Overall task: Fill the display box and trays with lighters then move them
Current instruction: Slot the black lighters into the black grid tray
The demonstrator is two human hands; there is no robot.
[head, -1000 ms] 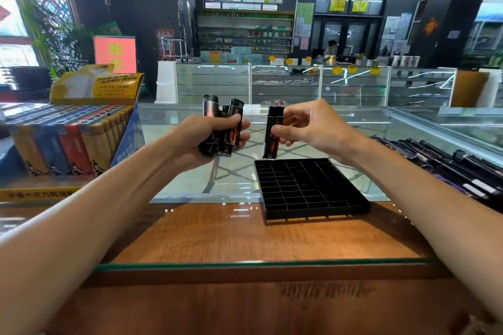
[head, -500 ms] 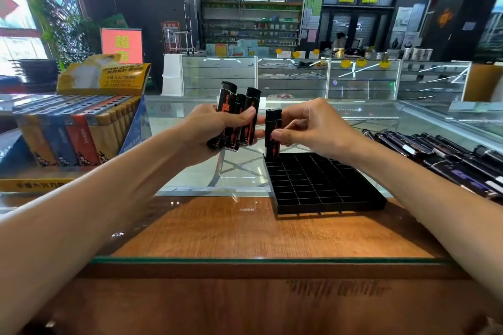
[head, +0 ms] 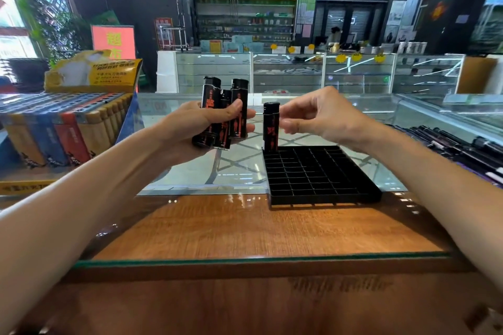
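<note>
Moved: black lighter (head: 270, 128) has dropped from mid-air into the far-left corner cell.
Tray (head: 324, 200): on the glass-topped surface, every other cell empty (barely begun).
Right hand (head: 326, 119): pinches that lighter upright.
Left hand (head: 196, 125): grips three more lighters (head: 226, 114).
Display box (head: 128, 125): far left, apparently full.
Remaining: fill tray, then move everything.

Far back at 10 o'clock, orange-red sign (head: 113, 41): yellow 超 over 市, lower character partly hidden. Below it yellow box lid (head: 92, 72): print blurred, unreadable. Red characters on bunched lighters (head: 210, 98) and single lighter (head: 270, 130), 12 o'clock: too small to read.
</note>
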